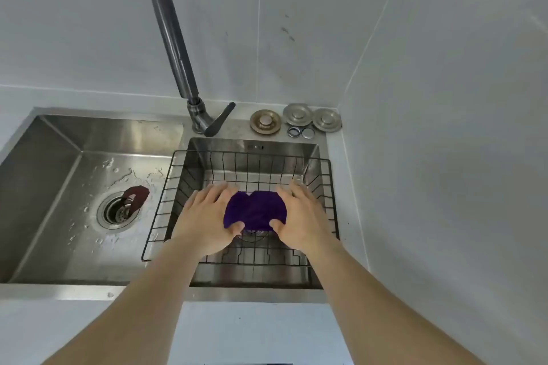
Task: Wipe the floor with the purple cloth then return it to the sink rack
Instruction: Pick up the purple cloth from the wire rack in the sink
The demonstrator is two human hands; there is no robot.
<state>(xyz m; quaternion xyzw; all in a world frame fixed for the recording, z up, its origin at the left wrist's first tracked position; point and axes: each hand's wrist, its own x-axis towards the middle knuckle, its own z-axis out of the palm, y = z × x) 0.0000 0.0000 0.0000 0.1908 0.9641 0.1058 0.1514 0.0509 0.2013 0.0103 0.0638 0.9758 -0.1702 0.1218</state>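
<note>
Two bare forearms reach in from 6 o'clock over the steel front rim of the sink. The left hand (207, 216) and the right hand (302, 216) lie palm-down on opposite edges of the crumpled purple cloth (255, 210); fingers are spread over its far edge and thumbs pinch its near edge, so both are grasping the cloth. The cloth sits inside the black wire sink rack (166, 210), which rests in the small right-hand steel basin (311, 154). At 9 o'clock lies the large wet steel basin (59, 187) with a round drain strainer (117, 210). At 12 o'clock stands the dark grey metal tap (178, 47). Round metal drain stoppers (265, 121) lie on the table at 1 o'clock.
</note>
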